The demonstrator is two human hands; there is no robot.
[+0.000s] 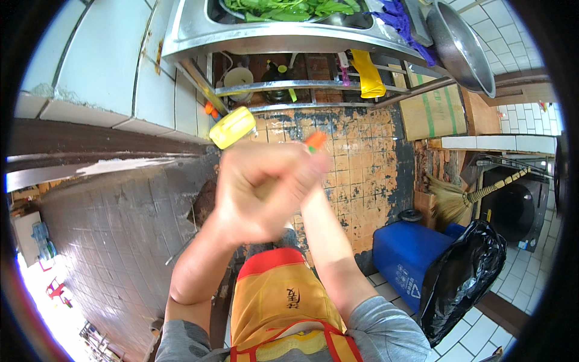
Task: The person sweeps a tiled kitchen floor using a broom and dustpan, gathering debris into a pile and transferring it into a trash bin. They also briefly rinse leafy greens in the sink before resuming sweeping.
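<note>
My left hand is raised in front of me, fingers curled and blurred by motion. It crosses over my right hand, which is mostly hidden behind it. A blurred orange thing with a green part shows just past the fingers. I cannot tell which hand holds it, or whether either does. Ahead, leafy greens fill a basin in a stainless steel sink. A yellow plastic container is on the floor beyond my left hand.
A yellow rubber glove hangs from the sink's lower rail. A purple cloth and large metal bowl are at right. Cardboard, a straw broom and a blue bin with a black bag line the right side. The tiled floor looks worn.
</note>
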